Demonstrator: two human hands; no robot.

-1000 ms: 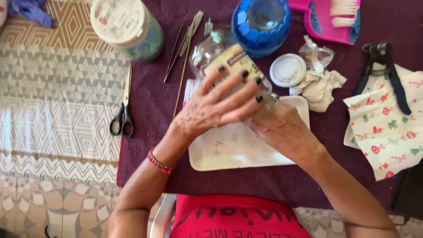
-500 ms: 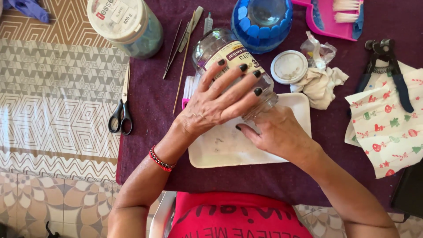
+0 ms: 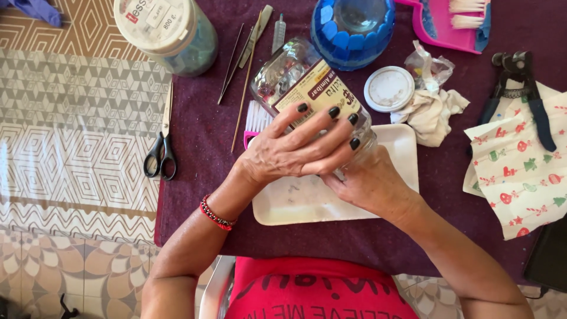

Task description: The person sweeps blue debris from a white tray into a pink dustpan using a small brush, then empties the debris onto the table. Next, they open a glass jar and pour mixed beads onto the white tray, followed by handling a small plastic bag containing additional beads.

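Head view: clear glass jar (image 3: 301, 88), brown-and-cream label, tilted sideways.

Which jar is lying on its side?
The clear labelled jar under the left hand; the blue jar and white-lidded jar stand upright.

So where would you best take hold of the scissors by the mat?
Probably by the black finger loops. The scissors lie flat and closed on the patterned cloth, loops toward the person, blades pointing away. Come from above on the near side; the left hand, now on the jar, is nearer.
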